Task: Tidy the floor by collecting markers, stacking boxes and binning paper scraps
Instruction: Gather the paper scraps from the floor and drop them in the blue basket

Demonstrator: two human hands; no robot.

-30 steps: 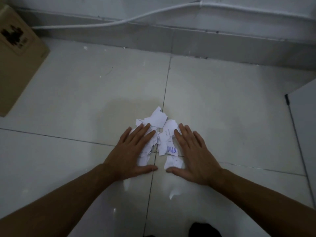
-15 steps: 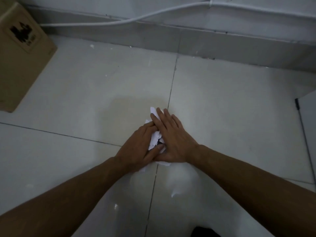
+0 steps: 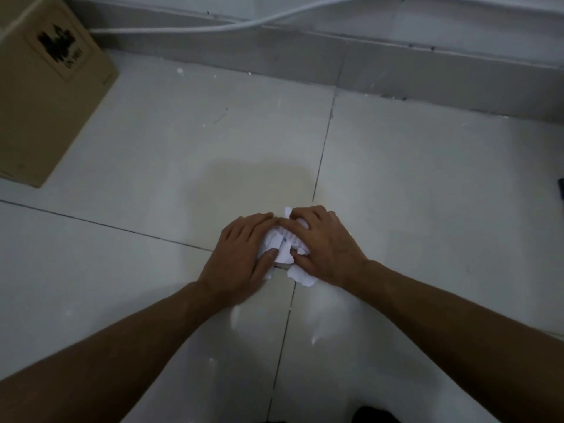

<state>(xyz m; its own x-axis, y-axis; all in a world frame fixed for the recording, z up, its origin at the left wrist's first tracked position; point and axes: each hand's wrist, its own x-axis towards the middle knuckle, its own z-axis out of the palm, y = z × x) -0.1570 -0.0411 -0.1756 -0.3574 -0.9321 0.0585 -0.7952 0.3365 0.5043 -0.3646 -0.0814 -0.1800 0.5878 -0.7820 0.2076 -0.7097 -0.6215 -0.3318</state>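
Note:
A bunched heap of white torn paper scraps [image 3: 282,247] lies on the tiled floor at a tile joint. My left hand [image 3: 241,254] cups the heap from the left, thumb pressed on the paper. My right hand [image 3: 325,245] cups it from the right with its fingers curled over the top of the scraps. One scrap [image 3: 302,277] sticks out below my right hand. A brown cardboard box [image 3: 45,87] stands at the far left by the wall. No markers are in view.
A white cable [image 3: 244,24] runs along the grey skirting at the back. Small white flecks lie on the pale floor tiles [image 3: 427,193]. A dark object edge [image 3: 561,190] shows at the right border, and a dark shape [image 3: 374,415] at the bottom.
The hands, flat beside the spread scraps a second ago, have drawn together and gathered the paper into one bunch between them. The view has shifted, and the box now looks closer.

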